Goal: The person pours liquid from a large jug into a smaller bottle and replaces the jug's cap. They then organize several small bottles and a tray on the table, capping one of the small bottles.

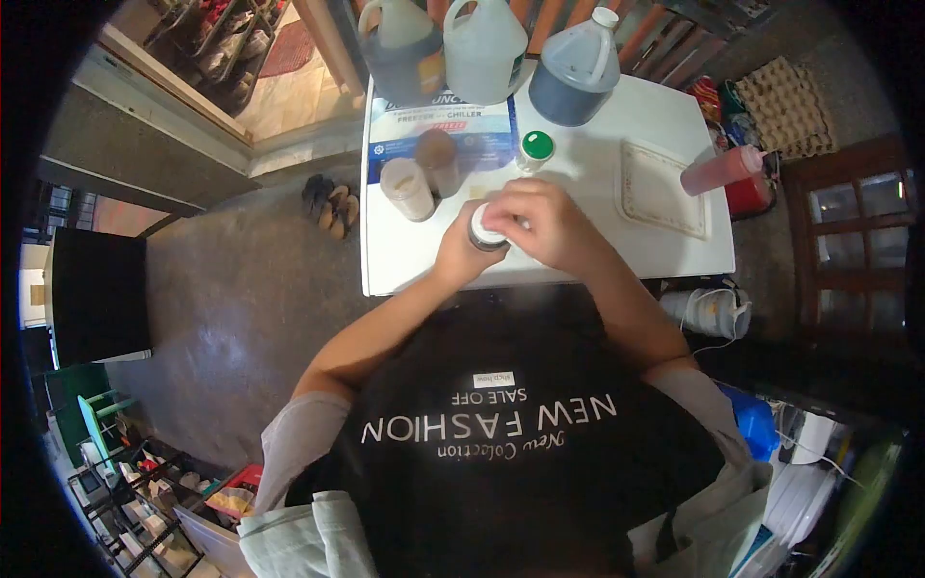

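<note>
Near the front edge of the white table top, my left hand is wrapped round a small dark jar with a white lid. The fingers of my right hand are bent over that lid and grip it from above. Just behind my hands stands a clear jar with a green lid. To the left are a jar of pale contents and a jar of brown contents, close together.
Three big jugs line the table's back edge. A printed sheet lies before them. At the right are a rectangular tray and a red squeeze bottle. Sandals lie on the floor.
</note>
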